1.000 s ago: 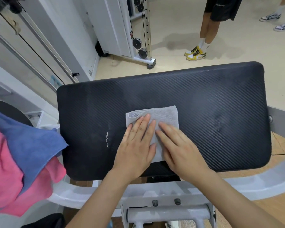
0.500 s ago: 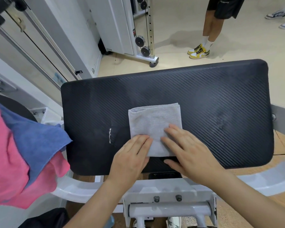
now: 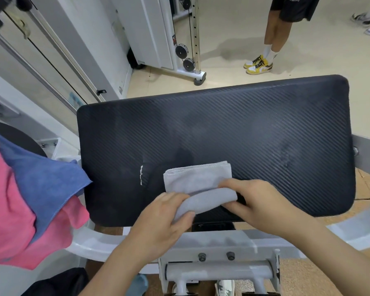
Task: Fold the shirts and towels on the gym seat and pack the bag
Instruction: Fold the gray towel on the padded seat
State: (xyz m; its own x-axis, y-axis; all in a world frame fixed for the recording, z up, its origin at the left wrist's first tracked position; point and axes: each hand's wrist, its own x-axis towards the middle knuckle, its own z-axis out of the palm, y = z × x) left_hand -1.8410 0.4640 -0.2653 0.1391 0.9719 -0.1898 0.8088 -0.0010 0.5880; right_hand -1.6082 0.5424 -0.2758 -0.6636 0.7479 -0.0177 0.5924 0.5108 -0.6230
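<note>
**Item 1, grey towel** (image 3: 198, 178): small, folded, lying on the near half of the seat, slightly left of centre. Its far part lies flat on the pad. Its near edge is raised and curled over into a soft roll held between the 2 hands.

**Item 2, gym seat** (image 3: 254, 133): black ribbed pad, wide and rectangular, mounted on a white metal frame (image 3: 220, 240).

**Item 3, left hand** (image 3: 160, 223): fingers curled over the left end of the raised roll with the thumb against its near side, gripping the cloth.

**Item 4, right hand** (image 3: 265, 201): fingers laid over the right end of the roll with the thumb beneath, pinching the cloth.

**Item 5, blue towel** (image 3: 43, 182): unfolded, draped at the left edge of view. It lies over a pink cloth (image 3: 6, 210), and 1 corner reaches just beside the seat's left edge.

**Item 6, cable machine** (image 3: 184, 52): white, with black pulleys, standing on the floor beyond the seat.

**Item 7, bystander:** legs only, in yellow-and-white shoes (image 3: 258, 65), well apart from the seat on the far side.
</note>
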